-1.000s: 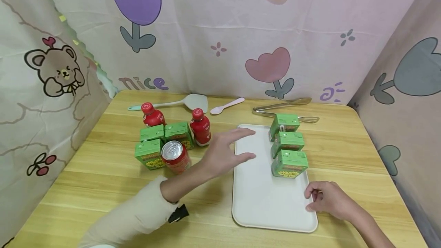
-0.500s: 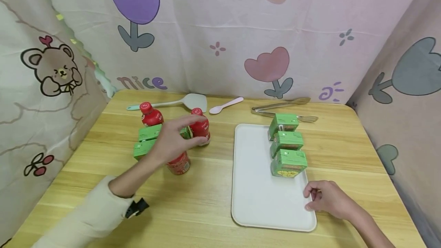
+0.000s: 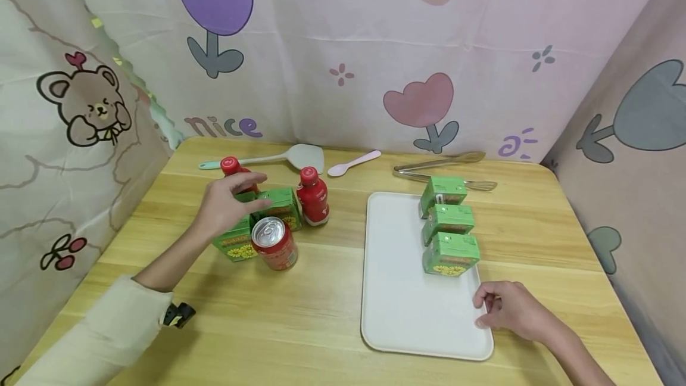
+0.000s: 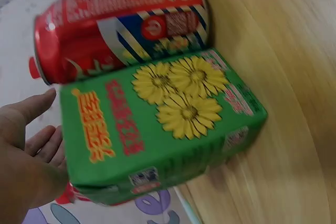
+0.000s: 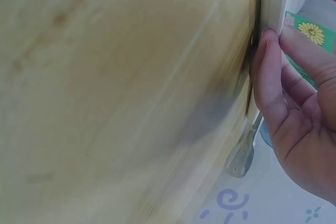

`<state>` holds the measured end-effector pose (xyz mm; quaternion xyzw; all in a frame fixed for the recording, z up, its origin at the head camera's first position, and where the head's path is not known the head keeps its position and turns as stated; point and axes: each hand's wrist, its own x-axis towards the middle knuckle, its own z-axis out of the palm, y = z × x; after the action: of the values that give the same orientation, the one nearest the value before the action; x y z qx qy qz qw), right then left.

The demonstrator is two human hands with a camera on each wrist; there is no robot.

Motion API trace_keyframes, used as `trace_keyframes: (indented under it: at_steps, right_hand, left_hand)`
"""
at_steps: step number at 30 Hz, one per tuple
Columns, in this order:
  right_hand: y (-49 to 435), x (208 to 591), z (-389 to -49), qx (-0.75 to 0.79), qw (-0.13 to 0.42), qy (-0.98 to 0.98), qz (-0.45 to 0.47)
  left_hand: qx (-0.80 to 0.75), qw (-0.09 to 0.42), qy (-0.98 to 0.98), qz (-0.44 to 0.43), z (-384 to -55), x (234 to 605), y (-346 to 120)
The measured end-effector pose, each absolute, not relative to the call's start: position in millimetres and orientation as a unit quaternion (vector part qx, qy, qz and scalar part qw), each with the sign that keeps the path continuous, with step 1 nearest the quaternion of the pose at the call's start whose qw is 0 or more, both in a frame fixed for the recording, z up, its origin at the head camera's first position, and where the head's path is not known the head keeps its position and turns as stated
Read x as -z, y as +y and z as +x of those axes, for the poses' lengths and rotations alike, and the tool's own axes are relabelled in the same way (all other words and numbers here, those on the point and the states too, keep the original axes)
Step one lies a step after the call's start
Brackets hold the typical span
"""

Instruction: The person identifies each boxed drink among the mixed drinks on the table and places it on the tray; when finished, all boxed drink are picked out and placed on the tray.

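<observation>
My left hand (image 3: 225, 204) hovers over the left group of green drink cartons (image 3: 278, 204), thumb and fingers apart. In the left wrist view its fingers lie beside the top end of the nearest green carton (image 4: 157, 124), with no clear grip on it. A red soda can (image 3: 274, 244) stands right of that carton. Two red bottles (image 3: 313, 198) stand behind and beside the group, one partly covered by my hand. On the right, my right hand (image 3: 511, 311) pinches the rim of the white tray (image 3: 407, 320) between thumb and fingers. Three green cartons (image 3: 450, 252) stand in a row along the tray's right side.
Along the back of the wooden table (image 3: 316, 314) lie a white spatula (image 3: 305, 158) with a mint handle, a pink spoon (image 3: 354, 164) and metal tongs (image 3: 429, 171). A printed cloth (image 3: 343, 28) hangs behind the table and at both sides.
My left hand has swung left from over the tray, past the red can, to the left group of cartons. The right hand stays at the tray's rim.
</observation>
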<state>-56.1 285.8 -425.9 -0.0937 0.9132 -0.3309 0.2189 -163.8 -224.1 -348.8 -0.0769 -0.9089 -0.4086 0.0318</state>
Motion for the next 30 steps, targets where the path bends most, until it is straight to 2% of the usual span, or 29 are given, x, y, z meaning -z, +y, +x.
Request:
trace_keyframes:
  at_steps: [8,23,30]
  right_hand:
    - [285.5,425.5,-56.7,0.331,0.222,0.913,-0.090]
    - [286.6,426.3,-56.4,0.340,0.224,0.909,-0.092]
    - [286.9,426.0,-55.4,0.343,0.225,0.907,-0.095]
  left_hand:
    - [0.358,-0.015,-0.931,-0.071,-173.8,352.2,-225.6]
    - [0.279,-0.057,-0.947,-0.149,-188.0,355.0,-220.0]
    - [0.274,-0.050,-0.948,-0.156,-188.8,355.2,-218.9]
